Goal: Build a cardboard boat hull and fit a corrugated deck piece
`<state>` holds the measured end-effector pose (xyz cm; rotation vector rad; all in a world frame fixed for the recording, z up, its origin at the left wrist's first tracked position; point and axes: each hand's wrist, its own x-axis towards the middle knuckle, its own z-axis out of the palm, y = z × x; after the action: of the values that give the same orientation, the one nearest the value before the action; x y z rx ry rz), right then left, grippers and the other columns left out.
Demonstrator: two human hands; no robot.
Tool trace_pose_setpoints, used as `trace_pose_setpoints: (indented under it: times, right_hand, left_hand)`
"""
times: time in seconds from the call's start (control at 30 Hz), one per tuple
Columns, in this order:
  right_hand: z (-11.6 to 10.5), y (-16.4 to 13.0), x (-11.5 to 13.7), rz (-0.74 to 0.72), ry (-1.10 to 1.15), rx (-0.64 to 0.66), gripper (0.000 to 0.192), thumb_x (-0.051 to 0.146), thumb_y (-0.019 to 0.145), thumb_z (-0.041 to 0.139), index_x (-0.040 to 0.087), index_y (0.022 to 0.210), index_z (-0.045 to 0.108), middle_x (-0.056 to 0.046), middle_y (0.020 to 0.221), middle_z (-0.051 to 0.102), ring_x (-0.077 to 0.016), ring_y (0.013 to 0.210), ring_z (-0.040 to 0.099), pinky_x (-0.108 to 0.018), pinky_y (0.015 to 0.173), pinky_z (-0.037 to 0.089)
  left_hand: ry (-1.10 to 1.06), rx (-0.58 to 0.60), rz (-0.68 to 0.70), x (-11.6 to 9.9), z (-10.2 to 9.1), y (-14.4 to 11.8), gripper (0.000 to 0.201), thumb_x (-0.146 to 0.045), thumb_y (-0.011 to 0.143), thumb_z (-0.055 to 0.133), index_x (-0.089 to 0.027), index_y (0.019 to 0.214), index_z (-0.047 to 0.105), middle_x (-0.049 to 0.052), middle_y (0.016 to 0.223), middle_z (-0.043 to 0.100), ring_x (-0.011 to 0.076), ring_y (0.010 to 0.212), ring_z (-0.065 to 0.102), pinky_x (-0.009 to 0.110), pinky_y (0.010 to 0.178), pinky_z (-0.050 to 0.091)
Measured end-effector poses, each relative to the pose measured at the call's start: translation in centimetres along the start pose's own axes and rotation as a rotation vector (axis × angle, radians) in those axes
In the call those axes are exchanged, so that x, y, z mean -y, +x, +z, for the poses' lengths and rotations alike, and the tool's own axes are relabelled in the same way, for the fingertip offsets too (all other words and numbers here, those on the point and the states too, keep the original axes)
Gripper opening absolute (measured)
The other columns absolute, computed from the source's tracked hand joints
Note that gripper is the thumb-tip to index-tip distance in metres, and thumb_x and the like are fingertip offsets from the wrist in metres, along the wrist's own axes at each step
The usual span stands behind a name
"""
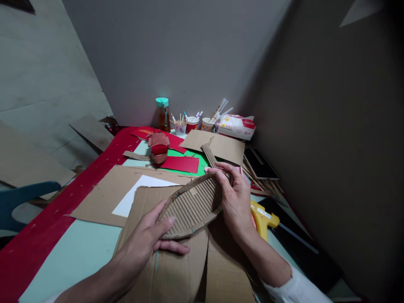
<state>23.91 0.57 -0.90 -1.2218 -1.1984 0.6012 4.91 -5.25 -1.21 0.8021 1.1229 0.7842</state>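
Nearest me, at the bottom of the frame, flat cardboard sheets [186,269] lie on the tabletop [72,256], and both of my forearms come up over them. My left hand [148,240] sits low and left of centre, pinching the near end of a boat-shaped corrugated piece [192,206]: thumb on top of the ribbed face, fingers under its lower edge. My right hand [235,200], just right of centre, is closed on the far end of the same piece, fingers curled over its upper rim and pressing a thin strip against it. The corrugated piece is at the middle of the frame, held just above the sheets and tilted, ribbed side toward me.

Just right of my right hand lies a yellow glue gun [263,219], partly hidden by my wrist. Left of centre, a white paper [132,198] lies on another brown sheet. Farther back, above centre, a small red and brown model [159,148] stands on red and green card. Right of it lies a loose cardboard panel [217,145] with a ribbed strip on it. Along the wall, in the upper middle, stand a bottle [163,114] with a teal cap, paper cups [192,124] full of pens and sticks, and a tissue pack [236,126]. A red band [41,235] runs along the tabletop's left edge, and a blue chair [19,202] shows at the far left.
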Motion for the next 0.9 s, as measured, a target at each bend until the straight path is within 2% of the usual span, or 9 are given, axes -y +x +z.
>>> trace_pose_setpoints:
  times: [0.13,0.23,0.37,0.5,0.57,0.67,0.73,0.8,0.9]
  right_hand:
    - [0.3,-0.5,-0.2,0.022,0.028,0.004,0.024,0.034,0.093,0.054,0.020,0.102,0.071,-0.007,0.110,0.073,-0.0224,0.105,0.062,-0.038,0.097,0.045]
    - [0.4,-0.5,-0.6,0.047,0.040,0.074,0.025,0.036,0.093,0.055,0.020,0.104,0.071,-0.007,0.110,0.073,-0.0225,0.105,0.064,-0.038,0.095,0.047]
    - [0.1,-0.3,-0.8,0.059,0.017,0.308,0.023,0.030,0.088,0.058,0.020,0.103,0.073,-0.007,0.104,0.077,-0.0234,0.101,0.068,-0.039,0.094,0.050]
    - [-0.2,-0.8,-1.5,0.034,-0.064,0.564,0.029,0.026,0.087,0.058,0.024,0.110,0.076,-0.006,0.119,0.074,-0.0264,0.116,0.065,-0.047,0.106,0.044]
    - [-0.2,-1.2,-2.1,0.024,-0.110,0.624,0.033,0.026,0.090,0.054,0.026,0.116,0.074,-0.006,0.125,0.072,-0.0274,0.122,0.061,-0.050,0.110,0.040]
    - [-0.1,-1.7,-2.6,0.009,-0.173,0.663,0.037,0.021,0.090,0.050,0.026,0.120,0.072,-0.006,0.124,0.071,-0.0278,0.121,0.061,-0.052,0.109,0.040]
    - [-0.1,-2.0,-2.5,0.001,-0.198,0.686,0.041,0.018,0.088,0.049,0.025,0.121,0.071,-0.006,0.124,0.072,-0.0274,0.120,0.062,-0.051,0.109,0.041]
    - [-0.1,-2.4,-1.9,0.006,-0.217,0.716,0.043,0.016,0.086,0.049,0.026,0.124,0.069,-0.006,0.124,0.071,-0.0275,0.119,0.062,-0.050,0.106,0.044]
    - [0.0,-3.4,-0.6,0.037,-0.247,0.763,0.044,0.023,0.087,0.052,0.026,0.130,0.062,-0.007,0.128,0.068,-0.0285,0.119,0.061,-0.051,0.103,0.047]
  left_hand:
    - [0.037,-0.023,0.041,0.0,-0.1,0.1,0.076,-0.035,0.083,0.067,-0.011,0.148,0.034,0.023,0.128,0.064,0.0287,0.079,0.075,0.039,0.063,0.064]
    - [0.075,0.030,0.054,-0.5,-1.3,0.0,0.068,-0.033,0.087,0.062,-0.010,0.146,0.037,0.020,0.111,0.071,0.0279,0.079,0.074,0.036,0.060,0.063]
    - [0.128,0.149,-0.024,-2.1,-4.1,0.1,0.060,-0.026,0.090,0.058,-0.013,0.146,0.041,0.015,0.100,0.074,0.0267,0.079,0.075,0.034,0.062,0.063]
    - [0.199,0.228,-0.133,-4.1,-6.8,0.6,0.062,-0.021,0.088,0.059,-0.015,0.147,0.043,0.015,0.095,0.076,0.0287,0.077,0.077,0.036,0.064,0.063]
    - [0.232,0.262,-0.159,-4.9,-7.5,0.9,0.061,-0.020,0.086,0.060,-0.018,0.146,0.046,0.014,0.096,0.077,0.0296,0.076,0.077,0.038,0.065,0.063]
    - [0.278,0.318,-0.174,-6.0,-8.0,1.4,0.057,-0.022,0.084,0.063,-0.022,0.140,0.054,0.012,0.091,0.077,0.0311,0.078,0.077,0.041,0.068,0.063]
    - [0.307,0.308,-0.184,-6.6,-8.3,1.8,0.055,-0.025,0.083,0.066,-0.024,0.136,0.057,0.010,0.092,0.075,0.0312,0.077,0.077,0.042,0.067,0.063]
    - [0.349,0.236,-0.163,-7.1,-8.7,2.3,0.053,-0.028,0.080,0.070,-0.026,0.132,0.058,0.008,0.098,0.072,0.0289,0.067,0.077,0.039,0.061,0.062]
    - [0.477,0.098,-0.003,-7.4,-9.3,3.3,0.043,-0.035,0.079,0.073,-0.021,0.118,0.064,0.005,0.090,0.067,0.0214,0.054,0.071,0.032,0.051,0.057]
